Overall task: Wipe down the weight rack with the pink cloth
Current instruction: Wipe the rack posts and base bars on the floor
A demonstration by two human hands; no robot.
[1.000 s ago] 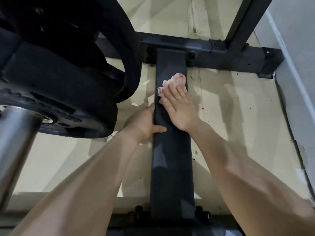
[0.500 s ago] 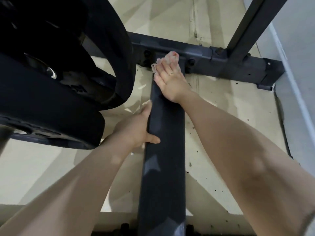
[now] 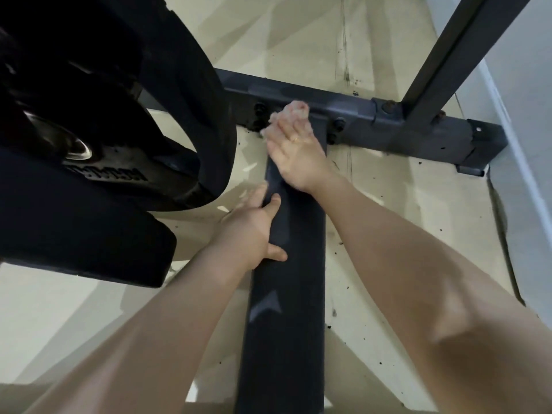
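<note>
Pale tiled floor (image 3: pixel 298 43) lies beneath the dark steel weight rack (image 3: pixel 373 119), whose floor-level centre beam (image 3: pixel 286 309) runs away from the viewer to meet a cross member; an upright post (image 3: pixel 442 52) rises at upper right beside a light wall (image 3: pixel 525 94). Black weight plates (image 3: pixel 98 109) fill the upper left. Right arm is extended forward along the beam, wrist nearly straight; the right hand (image 3: pixel 294 152) lies palm-down with fingers straight and close together, pressing the pink cloth (image 3: pixel 291 112) onto the far end of the beam at its junction with the cross member. Cloth shows bunched beyond the fingertips. Left arm reaches in from lower left; the left hand (image 3: pixel 254 228) clasps the beam's left edge, thumb laid across the top face, fingers wrapped over the side.
</note>
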